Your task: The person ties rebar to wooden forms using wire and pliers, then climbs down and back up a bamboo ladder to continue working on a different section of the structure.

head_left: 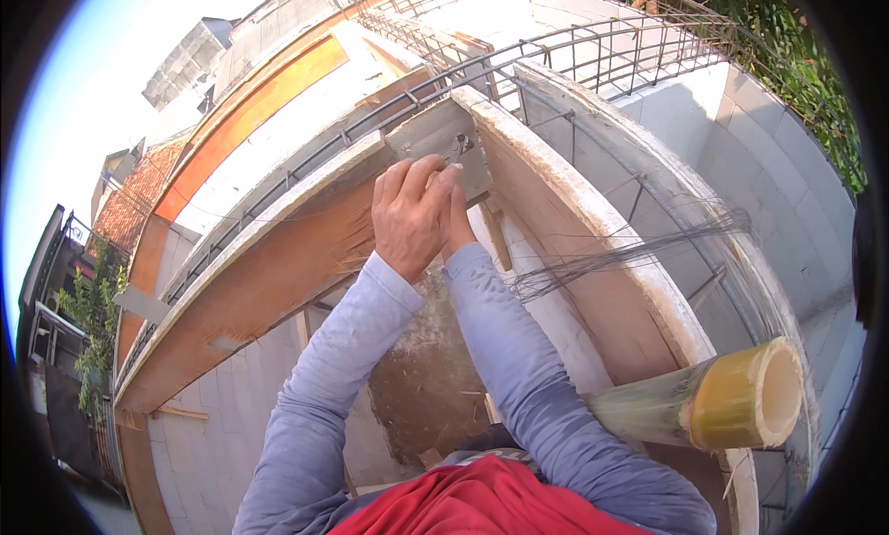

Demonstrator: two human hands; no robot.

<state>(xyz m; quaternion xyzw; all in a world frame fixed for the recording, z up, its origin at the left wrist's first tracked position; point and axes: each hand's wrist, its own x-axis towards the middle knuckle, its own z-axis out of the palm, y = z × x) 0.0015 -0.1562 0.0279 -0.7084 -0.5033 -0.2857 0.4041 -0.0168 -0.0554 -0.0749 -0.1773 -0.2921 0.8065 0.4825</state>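
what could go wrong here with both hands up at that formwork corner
The hands work a small metal tool close together, so a slip could nick a finger. The loose wire bundle sticks out beside the right forearm and could snag the sleeve. The bamboo pole crosses near the right elbow and could get knocked.

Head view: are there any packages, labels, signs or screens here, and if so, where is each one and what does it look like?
None is visible.
What shows instead: both hands, left hand over the right hand, at a grey board with a small metal tool on the wooden formwork.
A bundle of thin wire lies to the right, a yellow-green bamboo pole below it.
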